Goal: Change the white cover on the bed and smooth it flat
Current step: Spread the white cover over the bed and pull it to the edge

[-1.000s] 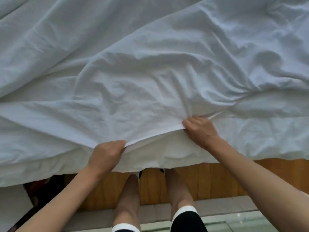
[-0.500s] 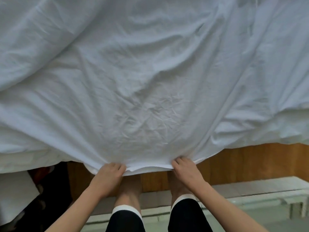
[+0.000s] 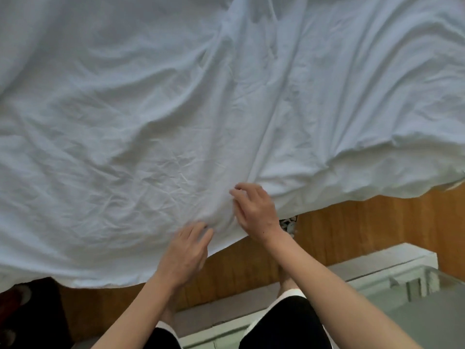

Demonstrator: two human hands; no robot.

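The white cover (image 3: 156, 117) lies wrinkled across the bed and fills most of the view. Its near hem hangs over the bed's wooden side. My left hand (image 3: 186, 250) is at the hem with fingers stretched out, its fingertips touching the fabric. My right hand (image 3: 254, 212) rests on the cover just above the hem, fingers loosely bent, beside a long fold that runs up the bed. Neither hand grips the cloth. A thicker padded layer shows under the cover's edge at the right (image 3: 377, 177).
The wooden bed side (image 3: 352, 222) runs below the hem. A pale ledge (image 3: 377, 258) and a glass surface (image 3: 427, 311) lie at lower right. A dark red object (image 3: 20, 311) sits on the floor at lower left. My legs in black shorts (image 3: 284, 321) stand close to the bed.
Both hands pulled the hem down toward me, then let it go. They now lie on the cover, shifted right, and the cover hangs lower and smoother.
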